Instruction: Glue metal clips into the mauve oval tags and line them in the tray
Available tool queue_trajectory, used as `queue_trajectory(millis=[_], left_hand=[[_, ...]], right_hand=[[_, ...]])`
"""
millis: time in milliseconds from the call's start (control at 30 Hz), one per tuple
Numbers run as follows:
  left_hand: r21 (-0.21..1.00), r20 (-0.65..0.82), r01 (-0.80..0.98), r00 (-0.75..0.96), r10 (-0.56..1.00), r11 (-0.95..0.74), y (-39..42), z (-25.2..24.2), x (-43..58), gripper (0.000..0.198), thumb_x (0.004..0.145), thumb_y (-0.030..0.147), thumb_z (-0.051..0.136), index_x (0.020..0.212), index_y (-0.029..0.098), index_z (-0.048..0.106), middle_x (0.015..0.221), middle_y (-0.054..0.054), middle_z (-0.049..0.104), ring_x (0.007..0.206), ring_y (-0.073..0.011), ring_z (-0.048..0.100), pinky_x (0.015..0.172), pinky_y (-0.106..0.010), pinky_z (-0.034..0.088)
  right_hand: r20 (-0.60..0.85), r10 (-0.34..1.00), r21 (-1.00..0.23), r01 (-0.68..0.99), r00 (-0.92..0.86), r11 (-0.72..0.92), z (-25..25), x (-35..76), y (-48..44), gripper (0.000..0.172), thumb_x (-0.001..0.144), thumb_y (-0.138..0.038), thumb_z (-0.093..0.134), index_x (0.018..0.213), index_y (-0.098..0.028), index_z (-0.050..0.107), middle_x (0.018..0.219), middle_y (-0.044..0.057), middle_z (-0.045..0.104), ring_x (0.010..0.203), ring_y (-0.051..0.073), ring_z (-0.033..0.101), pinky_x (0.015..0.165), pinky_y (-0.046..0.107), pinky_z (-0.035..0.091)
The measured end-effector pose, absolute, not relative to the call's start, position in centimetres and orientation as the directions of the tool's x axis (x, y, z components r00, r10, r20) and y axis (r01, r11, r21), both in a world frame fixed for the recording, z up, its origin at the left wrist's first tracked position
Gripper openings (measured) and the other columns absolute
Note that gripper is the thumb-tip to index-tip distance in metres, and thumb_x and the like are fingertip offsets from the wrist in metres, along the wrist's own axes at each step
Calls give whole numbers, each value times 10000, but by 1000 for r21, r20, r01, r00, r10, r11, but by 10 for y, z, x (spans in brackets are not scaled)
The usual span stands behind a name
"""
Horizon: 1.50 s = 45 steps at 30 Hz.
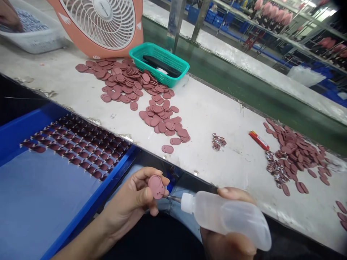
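Note:
Between the thumb and fingers of my left hand (135, 196) is a small oval reddish-brown piece (156, 186) with little holes near one end. My right hand (230, 231) is wrapped round a translucent squeeze bottle (230, 213) with a white cap and a thin metal nozzle (175, 198). The bottle lies tilted, its nozzle tip right beside the holed end of the oval piece; whether they touch I cannot tell. Similar oval pieces lie in a heap (121, 81) on the table, with more scattered in a smaller group (165, 121) nearer me.
A blue tray (67, 224) at left holds rows of oval pieces with small fittings. On the table (206, 108) are an orange fan (78, 39), a green basket (159, 77), small metal parts (218, 142), a red packet (258, 141) and another oval heap (300, 151). Another person's hand (11, 16) reaches into a white tub (40, 39).

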<state>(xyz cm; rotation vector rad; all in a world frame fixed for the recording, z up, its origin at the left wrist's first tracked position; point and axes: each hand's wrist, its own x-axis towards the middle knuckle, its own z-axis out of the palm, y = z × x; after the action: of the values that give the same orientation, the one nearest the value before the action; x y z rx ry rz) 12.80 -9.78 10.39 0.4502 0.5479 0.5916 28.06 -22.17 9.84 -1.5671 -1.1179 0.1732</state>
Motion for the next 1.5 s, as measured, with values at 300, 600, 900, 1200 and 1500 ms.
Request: queue_trajectory(millis=[300,600,900,1200,1500], left_hand=[[551,-398,-349,689,606,758,-100,105,127,316,598,350,975,865,279,824,833,-15,803,690,-149,721,465,-134,547],[566,-389,-347,687,614,748,-101,102,124,310,621,340,967,887,286,818,858,-6,802,710,-144,708,484,-136,550],[568,-405,-340,677,615,749,-101,104,122,294,644,326,955,899,282,815,857,-2,791,704,-148,716,494,-152,564],[573,-369,-346,700,611,743,-100,102,120,294,670,327,941,934,287,816,889,2,802,708,-135,713,503,-140,568],[577,-365,-342,705,609,742,-100,100,120,301,668,343,941,934,281,817,895,-9,806,686,-131,707,505,-139,565]], right_hand=[[443,667,-886,407,598,223,128,273,-200,379,982,-628,470,1065,-274,577,552,-31,452,393,163,414,340,303,310],[428,694,-900,346,579,267,129,275,-201,340,992,-572,514,1092,-260,604,553,-28,496,378,149,406,323,284,297],[447,726,-894,275,523,353,128,275,-200,287,1014,-480,514,1159,-243,585,631,-8,547,416,154,465,339,284,338],[365,696,-924,150,619,351,124,273,-204,364,948,-546,613,1174,-260,615,619,-37,468,402,125,362,347,294,277],[310,717,-947,137,624,291,123,273,-205,343,925,-532,655,1146,-270,641,718,-6,549,440,120,440,336,283,284]])
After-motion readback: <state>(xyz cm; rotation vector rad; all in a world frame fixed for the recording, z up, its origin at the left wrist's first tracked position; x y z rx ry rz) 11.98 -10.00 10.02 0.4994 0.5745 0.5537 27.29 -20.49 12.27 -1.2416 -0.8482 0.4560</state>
